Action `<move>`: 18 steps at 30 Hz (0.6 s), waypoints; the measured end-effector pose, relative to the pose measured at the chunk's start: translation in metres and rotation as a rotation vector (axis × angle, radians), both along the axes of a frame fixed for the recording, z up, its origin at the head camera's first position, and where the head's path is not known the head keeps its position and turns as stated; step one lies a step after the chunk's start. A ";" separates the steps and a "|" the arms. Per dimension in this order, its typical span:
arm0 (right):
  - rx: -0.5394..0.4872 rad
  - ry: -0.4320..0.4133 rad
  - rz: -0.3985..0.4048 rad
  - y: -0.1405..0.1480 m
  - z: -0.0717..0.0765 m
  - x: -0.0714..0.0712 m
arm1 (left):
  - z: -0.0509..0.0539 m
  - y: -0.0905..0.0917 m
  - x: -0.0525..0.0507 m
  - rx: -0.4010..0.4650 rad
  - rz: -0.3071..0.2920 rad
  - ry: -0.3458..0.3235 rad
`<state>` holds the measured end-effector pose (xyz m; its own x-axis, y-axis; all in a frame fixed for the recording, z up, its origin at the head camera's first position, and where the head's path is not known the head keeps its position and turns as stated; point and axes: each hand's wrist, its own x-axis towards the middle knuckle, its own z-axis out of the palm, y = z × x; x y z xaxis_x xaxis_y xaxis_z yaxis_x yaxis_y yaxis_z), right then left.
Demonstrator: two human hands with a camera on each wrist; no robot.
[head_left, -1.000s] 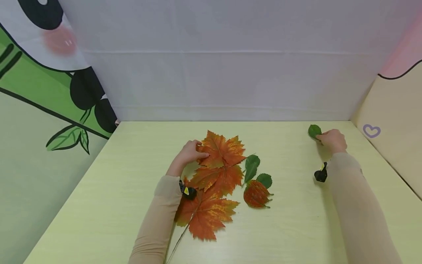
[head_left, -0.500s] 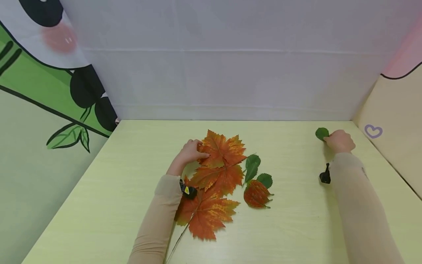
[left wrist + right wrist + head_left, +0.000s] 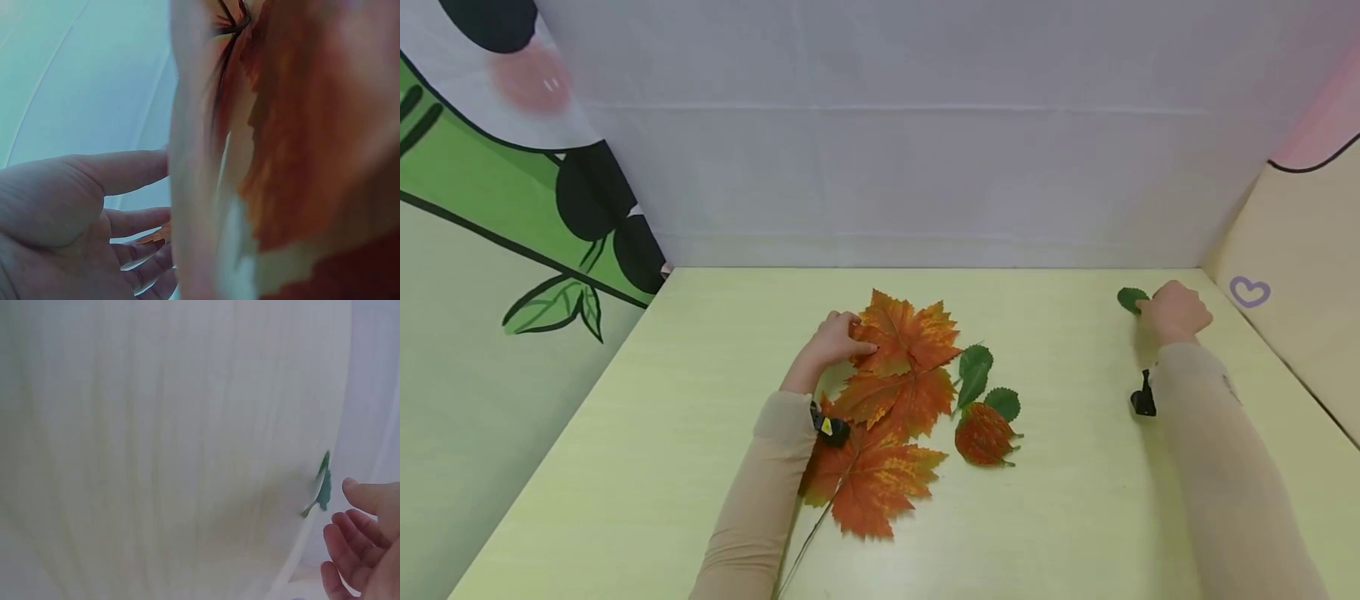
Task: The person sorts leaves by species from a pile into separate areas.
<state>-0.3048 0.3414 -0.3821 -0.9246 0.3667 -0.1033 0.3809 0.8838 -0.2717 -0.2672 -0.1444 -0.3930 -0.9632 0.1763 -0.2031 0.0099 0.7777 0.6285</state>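
Note:
Orange maple leaves overlap in a column at the table's middle, a thin stem trailing toward the front. At the uppermost orange leaf, my left hand rests at the left edge. In the left wrist view, a gap shows between its thumb and relaxed fingers. A small green leaf lies near the table's far right corner. Beside it is my right hand; in the right wrist view, its fingers hang loosely curved and the green leaf lies apart from the thumb.
Two green leaves and a reddish-brown bunch of leaves lie to the right of the orange ones. A pale wall hanging rises behind the table. Printed side panels border the table.
My right hand carried the small green leaf a little to the right and now appears to have let it go. My left hand stays at the orange leaf.

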 end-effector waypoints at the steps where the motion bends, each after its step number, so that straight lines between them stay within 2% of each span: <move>1: -0.013 0.002 0.010 -0.002 0.002 0.000 | 0.001 0.000 -0.001 0.003 0.000 0.001; 9: -0.086 0.051 0.149 -0.027 0.012 0.012 | 0.003 0.000 -0.002 0.008 -0.005 0.008; 18: -0.120 0.065 0.308 -0.070 0.019 0.031 | -0.002 -0.001 -0.001 -0.002 0.000 0.009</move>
